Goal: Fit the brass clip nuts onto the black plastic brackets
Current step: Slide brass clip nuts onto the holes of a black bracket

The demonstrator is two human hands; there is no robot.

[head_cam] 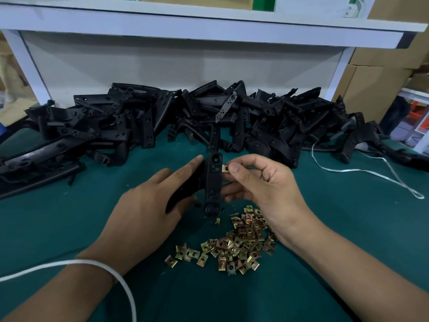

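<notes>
Our left hand (148, 201) grips the stiff bracket (213, 182) mid-frame; right hand (260, 182) pinches a tiny, slippery-looking clip nut (224, 168) by its edges.

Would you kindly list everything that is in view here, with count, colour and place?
bracket in hand: one, black, upright at centre above the cloth.
clip nut: one, brass, at the bracket's right edge.
loose clip nuts: a heap, too many to count, brass, on the cloth near the person.
bracket pile: many, black, along the back of the table.
table cloth: one, green.
white cord: one, right side of the cloth.
shelf: one, white, above the pile.
cardboard boxes: several, brown, far right.
left hand: holds the bracket; white band round the wrist.
right hand: pinches the clip nut.
</notes>
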